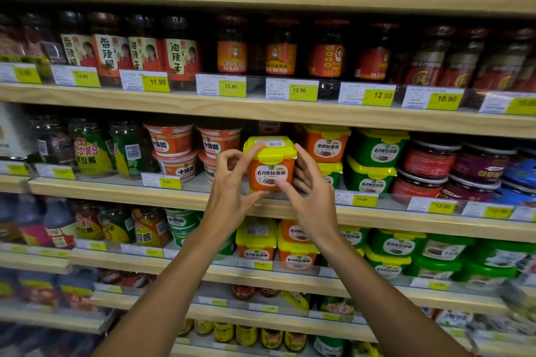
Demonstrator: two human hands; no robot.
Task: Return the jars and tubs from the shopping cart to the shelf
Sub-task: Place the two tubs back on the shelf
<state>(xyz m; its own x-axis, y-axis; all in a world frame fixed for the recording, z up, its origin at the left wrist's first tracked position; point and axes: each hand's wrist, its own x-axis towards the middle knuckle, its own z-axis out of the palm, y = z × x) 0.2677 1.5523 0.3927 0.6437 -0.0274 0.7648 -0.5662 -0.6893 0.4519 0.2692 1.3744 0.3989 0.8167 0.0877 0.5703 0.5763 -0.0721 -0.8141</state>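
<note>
Holding the orange tub with its yellow lid at the front edge of the third shelf, I have my left hand and right hand curled around its sides. It sits between stacked red-and-white bowls on the left and a matching orange tub on the right

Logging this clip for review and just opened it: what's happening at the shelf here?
A person is putting an orange tub with a yellow lid onto a wooden shelf of sauces. The left hand holds its left side and lid, the right hand its right side and lower front. The tub sits at the shelf's front edge, between red-and-white bowls and a similar orange tub. Whether it rests on the shelf yet is unclear.
</note>
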